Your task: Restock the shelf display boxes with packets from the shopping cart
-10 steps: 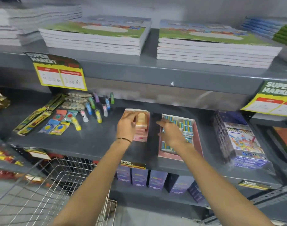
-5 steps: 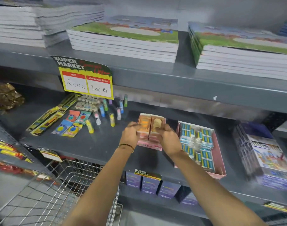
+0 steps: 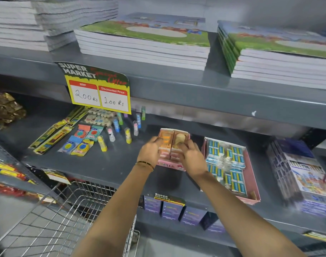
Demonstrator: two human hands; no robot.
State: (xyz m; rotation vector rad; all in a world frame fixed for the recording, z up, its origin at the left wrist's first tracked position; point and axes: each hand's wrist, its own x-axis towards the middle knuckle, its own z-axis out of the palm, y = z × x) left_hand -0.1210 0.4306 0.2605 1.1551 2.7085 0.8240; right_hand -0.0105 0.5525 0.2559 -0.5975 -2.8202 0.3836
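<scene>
While both hands were already at the small pink display box (image 3: 172, 165) half a second earlier, they had since pressed closer over it, and the view had drifted so that the box and hands sat a little lower and further right. The left hand (image 3: 151, 152) curled its fingers (image 3: 155, 140) around the box's left wall and touched the orange packet (image 3: 166, 137) standing in the left half. The right hand (image 3: 191, 156) bent its fingertips (image 3: 180, 145) down onto the tan packet (image 3: 181, 137) in the right half; whether it pinched the packet or only pushed it could not be told. A second earlier the right hand had been over the larger pink tray (image 3: 251, 173) of blue packets, which now lay just right of the hands. The box stayed on the grey middle shelf (image 3: 106, 164), above the wire shopping cart (image 3: 53, 223).
</scene>
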